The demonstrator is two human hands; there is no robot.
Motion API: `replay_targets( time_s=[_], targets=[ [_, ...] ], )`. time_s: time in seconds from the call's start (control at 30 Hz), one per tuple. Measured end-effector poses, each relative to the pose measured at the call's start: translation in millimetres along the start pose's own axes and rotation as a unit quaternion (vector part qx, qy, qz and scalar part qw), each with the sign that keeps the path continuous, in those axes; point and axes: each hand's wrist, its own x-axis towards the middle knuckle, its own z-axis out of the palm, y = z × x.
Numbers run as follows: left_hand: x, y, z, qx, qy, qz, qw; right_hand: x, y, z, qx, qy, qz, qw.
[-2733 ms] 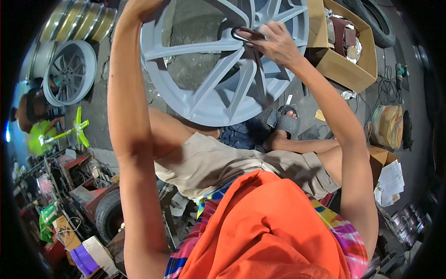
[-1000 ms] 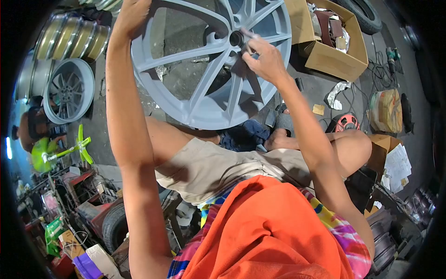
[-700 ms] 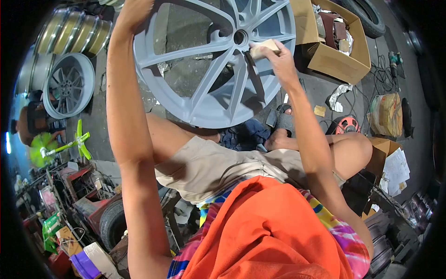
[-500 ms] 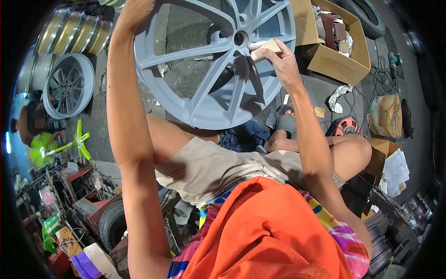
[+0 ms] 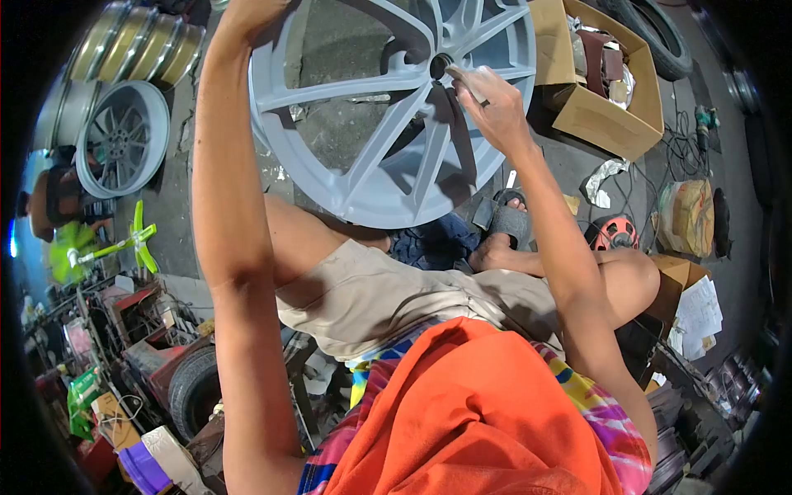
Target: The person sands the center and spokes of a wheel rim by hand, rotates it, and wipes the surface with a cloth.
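Observation:
A large grey multi-spoke wheel rim (image 5: 388, 136) stands tilted in front of my legs, its top cut off by the frame edge. My left hand (image 5: 252, 12) is at the rim's upper left edge, partly out of the frame, with its fingers hidden. My right hand (image 5: 495, 103) is closed on a small beige pad (image 5: 468, 80) and rests at a spoke just right of the centre hole. The hand covers part of the pad.
A cardboard box (image 5: 610, 124) of sanding scraps lies at upper right, near a tyre (image 5: 652, 37). More rims (image 5: 124, 139) stand at left, above a green fan (image 5: 76, 252). Cables and a power tool (image 5: 706, 120) are at far right.
My right hand has turned and shifted slightly, bringing the pad closer to the centre hole. In view, the rim and my left hand sit a little further right.

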Motion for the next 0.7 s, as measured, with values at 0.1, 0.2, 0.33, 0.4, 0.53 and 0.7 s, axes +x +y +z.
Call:
replay_targets(
  time_s=[0.1, 0.2, 0.33, 0.4, 0.53, 0.7],
  targets=[
    [-1.0, 0.4, -2.1, 0.031, -0.004, 0.000, 1.000, 14.2, -3.5, 5.7, -0.018, -0.011, -0.053, 0.998],
    [-3.4, 4.2, 1.1, 0.030, -0.002, -0.007, 1.000, 24.4, 5.1, 13.5, -0.150, -0.007, -0.168, 0.974],
    [-0.4, 6.8, -0.7, 0.028, 0.004, -0.007, 1.000, 18.5, 20.7, 16.3, -0.163, -0.005, -0.180, 0.970],
    [-1.8, 2.5, 0.7, 0.036, -0.002, 0.003, 0.999, 9.3, 22.1, 10.3, -0.174, -0.022, -0.174, 0.969],
    [1.6, 1.3, -1.0, 0.044, 0.004, 0.011, 0.999, 15.9, 18.7, 10.2, -0.143, -0.001, -0.186, 0.972],
    [3.3, 1.9, -4.7, 0.051, -0.001, -0.016, 0.999, 7.4, 35.0, 5.0, -0.192, -0.006, -0.160, 0.968]
  ],
)
